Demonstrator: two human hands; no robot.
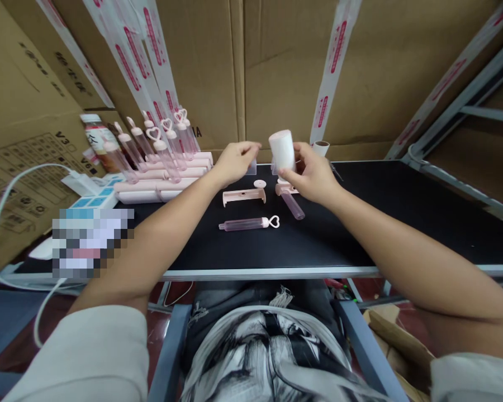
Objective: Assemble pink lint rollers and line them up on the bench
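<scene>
My right hand (312,173) is closed around a white paper roll (282,149), holding it upright above the black table (402,206). My left hand (235,160) is pinched on something small and clear that I cannot make out, just left of the roll. Below the hands lie a pink frame piece (243,195), a small pink round cap (259,183), a pink tube with a heart-shaped end (250,224) and another pink tube (292,204).
A row of finished pink rollers with heart-ended tubes (159,162) is stacked at the back left. A power strip (90,198) and white cable lie to the left. Taped cardboard boxes (251,72) wall the back. A metal frame (456,117) stands right.
</scene>
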